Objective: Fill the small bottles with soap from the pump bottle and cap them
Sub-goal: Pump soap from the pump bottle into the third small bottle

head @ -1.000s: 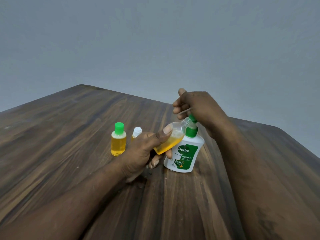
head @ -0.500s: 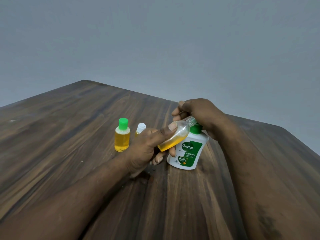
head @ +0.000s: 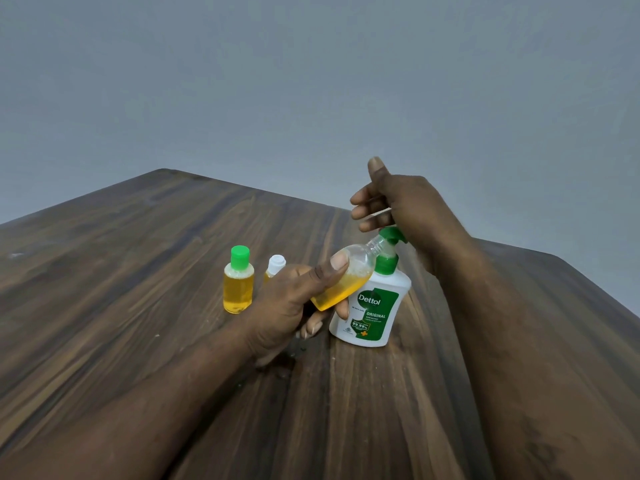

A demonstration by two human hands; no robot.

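Note:
My left hand (head: pixel 287 306) grips a small clear bottle (head: pixel 346 282), tilted, about half full of yellow soap. Its open mouth sits right under the green nozzle (head: pixel 391 235) of the white Dettol pump bottle (head: pixel 375 306), which stands on the wooden table (head: pixel 138 306). My right hand (head: pixel 408 209) hovers over the raised pump head, its heel on the pump top, fingers loosely curled and thumb up. A filled small bottle with a green cap (head: pixel 238 285) stands to the left. Beside that one, a white-capped small bottle (head: pixel 276 264) is partly hidden behind my left hand.
A few wet drops (head: pixel 291 355) lie on the wood below my left wrist. The table's far edge runs just behind the bottles, with a plain grey wall beyond. Both forearms stretch over the near half of the table.
Half a second ago my right hand held the pump pressed down. The pump head has since risen and the hand has lifted with it. My left hand keeps the tilted bottle at the nozzle.

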